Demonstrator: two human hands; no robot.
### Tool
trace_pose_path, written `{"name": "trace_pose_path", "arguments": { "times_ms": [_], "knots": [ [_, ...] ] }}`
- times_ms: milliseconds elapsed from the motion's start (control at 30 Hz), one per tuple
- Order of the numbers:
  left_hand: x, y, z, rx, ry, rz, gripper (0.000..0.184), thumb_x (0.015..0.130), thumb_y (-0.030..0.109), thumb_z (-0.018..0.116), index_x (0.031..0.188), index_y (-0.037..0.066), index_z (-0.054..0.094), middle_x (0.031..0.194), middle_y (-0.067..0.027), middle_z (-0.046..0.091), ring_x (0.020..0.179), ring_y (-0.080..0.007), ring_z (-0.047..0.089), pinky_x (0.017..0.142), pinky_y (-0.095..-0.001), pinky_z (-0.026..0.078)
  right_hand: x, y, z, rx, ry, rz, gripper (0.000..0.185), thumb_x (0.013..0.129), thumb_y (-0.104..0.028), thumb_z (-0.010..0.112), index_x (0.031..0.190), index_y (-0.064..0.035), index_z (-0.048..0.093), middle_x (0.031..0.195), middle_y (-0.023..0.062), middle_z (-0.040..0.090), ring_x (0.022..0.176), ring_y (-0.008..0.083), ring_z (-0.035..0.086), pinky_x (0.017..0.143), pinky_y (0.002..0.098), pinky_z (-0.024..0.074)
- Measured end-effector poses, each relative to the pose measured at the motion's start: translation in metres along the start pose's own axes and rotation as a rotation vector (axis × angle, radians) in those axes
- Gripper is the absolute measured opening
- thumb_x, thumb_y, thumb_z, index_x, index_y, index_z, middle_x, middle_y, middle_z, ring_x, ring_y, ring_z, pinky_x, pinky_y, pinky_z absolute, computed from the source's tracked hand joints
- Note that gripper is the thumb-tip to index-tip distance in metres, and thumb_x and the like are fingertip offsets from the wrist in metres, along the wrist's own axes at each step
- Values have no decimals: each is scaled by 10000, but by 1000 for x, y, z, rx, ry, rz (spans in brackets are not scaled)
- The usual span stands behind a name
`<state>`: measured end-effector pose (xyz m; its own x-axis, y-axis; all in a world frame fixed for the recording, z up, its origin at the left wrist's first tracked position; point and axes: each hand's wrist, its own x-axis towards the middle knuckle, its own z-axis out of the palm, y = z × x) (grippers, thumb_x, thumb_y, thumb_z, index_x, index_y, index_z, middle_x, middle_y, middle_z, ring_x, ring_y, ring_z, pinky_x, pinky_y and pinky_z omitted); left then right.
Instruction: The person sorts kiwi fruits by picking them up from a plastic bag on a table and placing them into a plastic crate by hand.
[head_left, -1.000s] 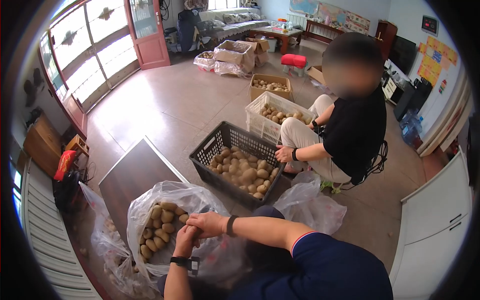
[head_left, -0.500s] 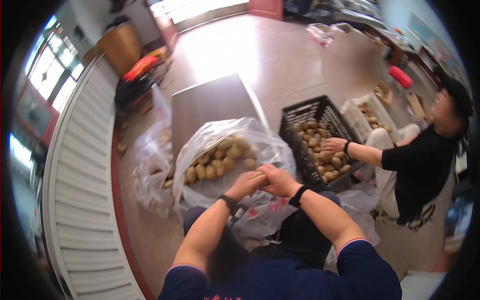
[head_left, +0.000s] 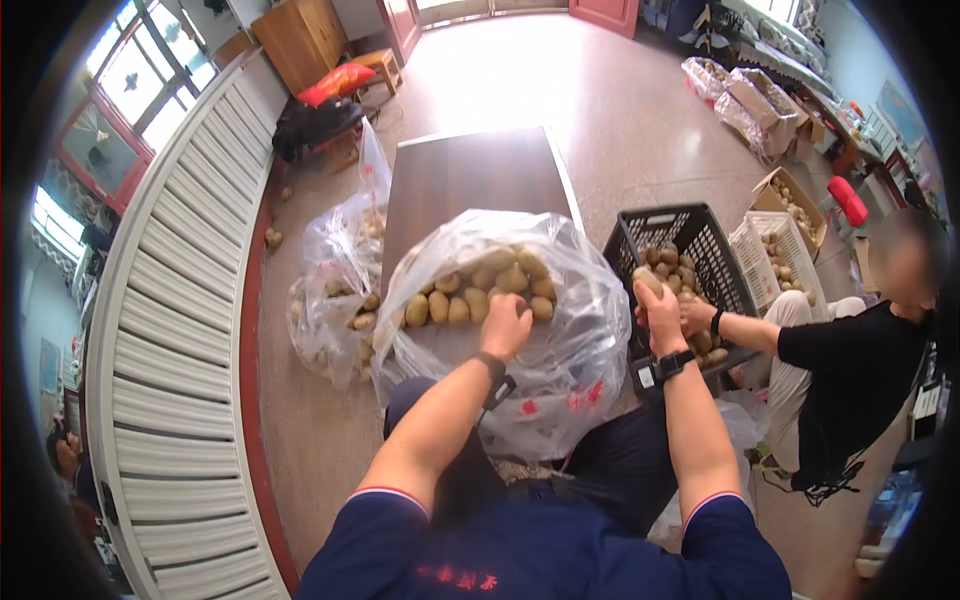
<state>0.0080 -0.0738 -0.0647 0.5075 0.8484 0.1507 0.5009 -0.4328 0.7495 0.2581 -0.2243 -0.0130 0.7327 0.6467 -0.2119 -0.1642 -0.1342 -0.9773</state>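
A large clear plastic bag [head_left: 560,365] lies open in front of me, with rows of brown kiwifruit [head_left: 459,309] inside. My left hand [head_left: 507,328] reaches into its mouth beside the nearest row, fingers curled and largely hiding what is in them. My right hand [head_left: 660,315] is closed around a single kiwifruit [head_left: 647,281] above the near-left part of a black plastic crate [head_left: 626,240]. More kiwifruit lie in that crate. Close to my right hand, another person's hand [head_left: 697,316] is in the crate among the fruit.
A dark brown table [head_left: 470,165] stands behind the bag. Another filled plastic bag [head_left: 335,250] is to its left. A white crate [head_left: 750,255] and a cardboard box [head_left: 770,190] hold fruit at right. A person in black [head_left: 850,360] sits there. A white radiator [head_left: 185,350] runs along the left.
My hands were together over the bag's near right edge. They have parted: the left moved forward to the fruit, the right moved over the crate and now holds a kiwifruit.
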Motion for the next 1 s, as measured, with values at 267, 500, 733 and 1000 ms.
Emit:
{"name": "trace_pose_path", "arguments": {
  "times_ms": [267, 500, 733, 1000],
  "knots": [
    [15, -12, -22, 372, -179, -95, 468, 894, 152, 538, 1358, 145, 482, 1493, -155, 347, 1151, -380, 573, 929, -470, 487, 34, 39, -52, 338, 286, 418, 420, 869, -481, 669, 1111, -159, 551, 836, 30, 552, 630, 176, 558, 491, 318, 467],
    [18, -36, -15, 365, -189, -85, 440, 909, 121, 475, 1349, 128, 491, 1435, -140, 435, 1135, -379, 582, 915, -483, 492, 51, 65, -81, 363, 376, 509, 275, 888, -313, 616, 1104, -168, 526, 905, 76, 543, 668, 218, 548, 536, 355, 482],
    [10, -29, -8, 394, -244, -115, 275, 923, 131, 494, 1196, 112, 525, 1219, -248, 500, 1020, -452, 610, 868, -508, 506, 59, 76, -90, 255, 548, 529, 207, 851, -177, 551, 1056, -149, 542, 879, 89, 517, 662, 220, 513, 536, 351, 457],
    [7, -24, -11, 427, -355, -180, 295, 936, 111, 467, 1227, 115, 509, 1205, -255, 502, 1006, -457, 618, 845, -519, 513, 46, 52, -41, -150, 311, -148, 253, 896, -66, 504, 1118, -16, 616, 866, 56, 627, 666, 126, 590, 522, 281, 479]
  ]
}}
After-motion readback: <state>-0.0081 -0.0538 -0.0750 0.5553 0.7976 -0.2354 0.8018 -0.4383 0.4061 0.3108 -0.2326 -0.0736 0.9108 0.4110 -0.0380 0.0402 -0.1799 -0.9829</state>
